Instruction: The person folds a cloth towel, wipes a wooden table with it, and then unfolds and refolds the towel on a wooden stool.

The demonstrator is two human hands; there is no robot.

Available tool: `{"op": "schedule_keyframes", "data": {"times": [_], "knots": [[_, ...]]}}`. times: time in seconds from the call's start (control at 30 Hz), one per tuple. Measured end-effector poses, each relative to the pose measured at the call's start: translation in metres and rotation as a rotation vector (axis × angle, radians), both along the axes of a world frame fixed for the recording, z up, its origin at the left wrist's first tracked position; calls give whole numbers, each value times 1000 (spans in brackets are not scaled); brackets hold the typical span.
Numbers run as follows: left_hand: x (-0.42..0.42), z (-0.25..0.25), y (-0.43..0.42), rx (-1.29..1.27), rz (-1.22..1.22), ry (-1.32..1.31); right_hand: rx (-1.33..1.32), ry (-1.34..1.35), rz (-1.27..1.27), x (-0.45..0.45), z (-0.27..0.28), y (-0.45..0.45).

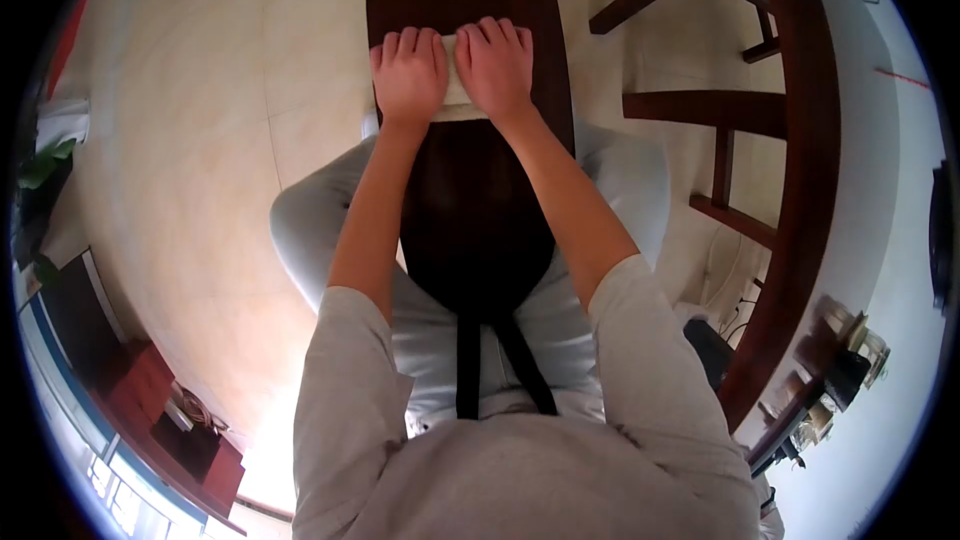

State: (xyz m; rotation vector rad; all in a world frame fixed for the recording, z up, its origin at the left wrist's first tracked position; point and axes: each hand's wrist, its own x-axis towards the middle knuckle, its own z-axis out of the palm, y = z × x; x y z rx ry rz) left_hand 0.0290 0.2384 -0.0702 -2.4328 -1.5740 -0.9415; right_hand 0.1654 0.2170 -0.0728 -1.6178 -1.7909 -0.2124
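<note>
A cream-coloured folded cloth [457, 90] lies across the dark wooden bench seat [470, 175], partly covered by my two hands. My left hand [410, 75] is closed over its left side, knuckles up and fingers curled down toward the far edge. My right hand [495, 68] is closed the same way over the right side, close beside the left. The fingertips of both hands are hidden beneath, so how far they wrap round the cloth does not show.
My legs in light grey trousers [320, 210] straddle the bench. Two black straps [468, 365] hang over my lap. A dark wooden table [815, 130] and chair parts stand to the right. Red-brown furniture [140, 385] is at the lower left, on pale floor tiles [200, 190].
</note>
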Motion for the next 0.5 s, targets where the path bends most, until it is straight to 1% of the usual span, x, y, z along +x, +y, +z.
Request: {"op": "schedule_keyframes", "data": {"times": [0.1, 0.17, 0.23, 0.3, 0.37, 0.5], "knots": [[6, -2, 40, 16, 42, 23, 1, -66, -8, 5, -1, 44], [6, -6, 66, 14, 47, 40, 11, -59, 16, 8, -7, 72], [8, -8, 86, 49, 58, 33, 119, -37, -10, 8, -11, 94], [9, -10, 97, 46, 62, 42, 113, -35, -34, 9, -15, 107], [9, -7, 101, 3, 70, 54, 125, 12, -2, 12, -12, 111], [9, -7, 96, 52, 104, 104, 118, 43, -21, 8, -12, 109]]}}
